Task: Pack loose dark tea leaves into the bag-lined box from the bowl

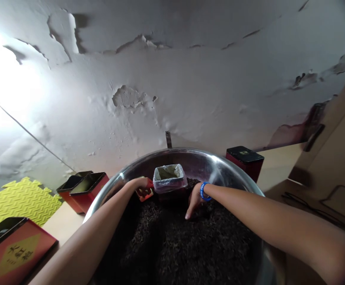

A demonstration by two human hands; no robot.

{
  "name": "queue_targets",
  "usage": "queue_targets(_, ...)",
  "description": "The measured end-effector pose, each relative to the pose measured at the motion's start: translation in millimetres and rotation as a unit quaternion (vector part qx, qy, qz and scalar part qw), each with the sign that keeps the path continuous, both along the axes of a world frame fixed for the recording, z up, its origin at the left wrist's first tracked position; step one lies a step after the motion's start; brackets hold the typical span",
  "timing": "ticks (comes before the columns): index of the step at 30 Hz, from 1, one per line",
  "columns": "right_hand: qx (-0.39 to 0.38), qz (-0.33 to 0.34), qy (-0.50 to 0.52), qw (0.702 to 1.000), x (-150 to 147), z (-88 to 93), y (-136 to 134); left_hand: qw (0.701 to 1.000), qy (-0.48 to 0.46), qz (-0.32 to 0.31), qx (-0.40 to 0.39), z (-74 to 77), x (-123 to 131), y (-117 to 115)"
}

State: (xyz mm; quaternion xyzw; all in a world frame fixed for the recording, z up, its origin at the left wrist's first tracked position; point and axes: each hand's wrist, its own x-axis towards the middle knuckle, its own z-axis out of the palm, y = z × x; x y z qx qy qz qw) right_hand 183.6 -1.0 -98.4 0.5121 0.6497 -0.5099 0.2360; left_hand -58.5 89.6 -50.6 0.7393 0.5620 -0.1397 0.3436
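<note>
A big steel basin [220, 164] holds a heap of dark loose tea leaves [178, 245]. At the far side of the heap stands a small box lined with a clear plastic bag [169, 178]. My left hand [141, 185] is closed around the red edge of that box on its left side. My right hand [194, 202], with a blue band on the wrist, reaches down into the tea just right of the box; its fingers are curled and partly buried in the leaves.
Red tins with black lids stand around the basin: two at the left [85, 190], one at the back right [245, 161]. A flat red box [15, 249] lies at the near left. Yellow foam mat [18, 198] at the left. Cardboard [332, 158] stands at the right before a peeling wall.
</note>
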Motion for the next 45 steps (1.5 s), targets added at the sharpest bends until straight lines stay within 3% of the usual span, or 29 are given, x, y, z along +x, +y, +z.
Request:
queue_targets(3,-0.145,0.0,0.007,0.989,-9,1.9,-11,1.0,-0.004,-0.008,0.013,0.7,-3,1)
queue_targets(6,-0.194,-0.018,0.098,0.976,-14,6.2,-15,1.0,-0.005,-0.003,0.011,0.5,-5,2)
queue_targets(10,-0.18,-0.054,0.134,0.973,-14,11.2,-10,1.0,-0.012,0.003,0.002,-2.9,-6,7)
queue_targets(15,-0.085,-0.045,-0.009,0.995,-4,3.4,1,1.0,-0.03,0.001,-0.005,-5.8,-9,11)
queue_targets(18,-0.039,-0.033,-0.038,0.998,-5,-2.4,-1,1.0,-0.023,-0.002,0.003,-3.0,-8,7)
queue_targets(26,-0.214,-0.075,0.114,0.967,-20,-0.9,-13,1.0,-0.012,0.007,0.002,-0.5,-4,3)
queue_targets(31,-0.161,-0.064,0.025,0.984,-18,-2.1,-12,1.0,-0.026,0.006,-0.002,-0.2,-6,4)
queue_targets(34,-0.181,-0.025,0.071,0.981,-18,1.1,-15,1.0,-0.023,0.011,-0.005,0.0,-5,4)
queue_targets(39,-0.211,-0.049,0.086,0.972,-20,4.6,-13,0.999,-0.031,0.009,-0.006,-1.5,-6,7)
queue_targets(45,-0.177,-0.033,0.107,0.978,-21,12.8,-10,1.0,-0.018,0.017,-0.007,5.0,-2,0)
